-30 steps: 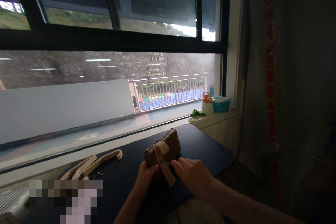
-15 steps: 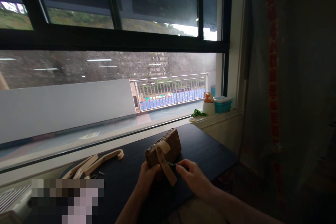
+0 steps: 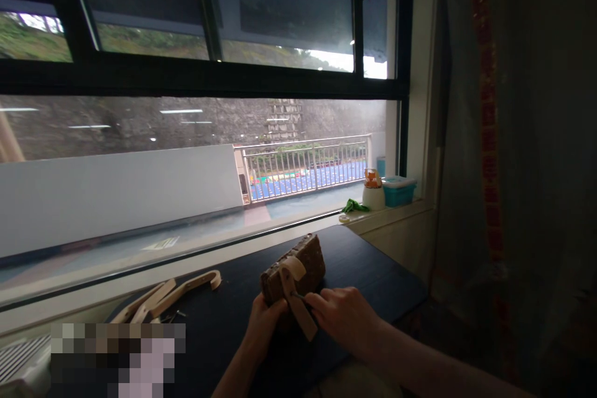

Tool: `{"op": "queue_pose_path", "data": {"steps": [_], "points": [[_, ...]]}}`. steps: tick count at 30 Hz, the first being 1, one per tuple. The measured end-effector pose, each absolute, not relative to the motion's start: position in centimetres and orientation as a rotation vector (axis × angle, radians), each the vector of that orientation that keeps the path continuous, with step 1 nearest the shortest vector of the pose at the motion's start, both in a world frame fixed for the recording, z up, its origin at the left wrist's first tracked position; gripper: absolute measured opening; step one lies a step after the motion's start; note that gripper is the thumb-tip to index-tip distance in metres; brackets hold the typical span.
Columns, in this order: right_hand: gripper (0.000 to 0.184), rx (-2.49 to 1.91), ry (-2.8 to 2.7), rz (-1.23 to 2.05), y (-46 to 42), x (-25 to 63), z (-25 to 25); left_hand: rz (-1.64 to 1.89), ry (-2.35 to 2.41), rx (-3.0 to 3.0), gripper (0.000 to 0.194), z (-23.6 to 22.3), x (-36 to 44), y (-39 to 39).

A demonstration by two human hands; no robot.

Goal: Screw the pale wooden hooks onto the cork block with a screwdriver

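Observation:
A brown woven block stands on the dark table in front of me. A curved pale wooden piece lies against its near face. My left hand is closed round the block's near left end. My right hand is pinched on a thin dark tool or screw whose tip meets the wooden piece; what it holds is too small to name.
More curved wooden pieces and small dark screws lie on the table to the left. On the window sill at the right stand a white pot, a teal box and a green cloth. A curtain hangs at the right.
My right hand drew back a little from the wooden piece, then came in close to it again. My left hand kept its hold on the block. The view shifted slightly.

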State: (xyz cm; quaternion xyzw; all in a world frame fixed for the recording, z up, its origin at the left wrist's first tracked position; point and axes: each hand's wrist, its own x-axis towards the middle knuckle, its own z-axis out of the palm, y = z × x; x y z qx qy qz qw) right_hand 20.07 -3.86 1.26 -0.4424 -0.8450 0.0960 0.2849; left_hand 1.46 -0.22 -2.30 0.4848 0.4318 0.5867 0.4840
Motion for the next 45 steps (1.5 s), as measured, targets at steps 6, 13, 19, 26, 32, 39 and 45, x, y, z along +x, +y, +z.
{"op": "queue_pose_path", "data": {"steps": [6,13,19,26,32,39,45], "points": [[0.031,-1.292,-1.915,0.593,-3.5,19.2,0.2,1.413,1.041,1.200,0.020,-1.9,1.5,-0.5],[0.037,-1.286,-1.856,0.757,-3.6,19.6,2.1,1.427,1.057,1.178,0.019,-1.9,1.5,-0.4],[0.043,-1.140,-2.121,0.480,-4.9,20.5,2.0,1.428,1.060,1.160,0.019,-2.0,1.6,-0.5],[0.024,-1.043,-2.419,0.027,-3.9,21.1,1.1,1.406,1.049,1.168,0.017,-2.2,1.3,-0.2],[0.032,-1.165,-2.075,0.266,-4.5,19.4,-0.6,1.390,1.037,1.186,0.015,-2.4,1.2,0.0],[0.028,-1.239,-1.945,0.371,-4.2,19.4,0.3,1.400,1.059,1.203,0.022,-2.4,1.1,0.1],[0.029,-1.137,-2.283,0.086,-4.3,20.6,1.6,1.418,1.064,1.200,0.022,-1.8,1.4,-0.4]]}}
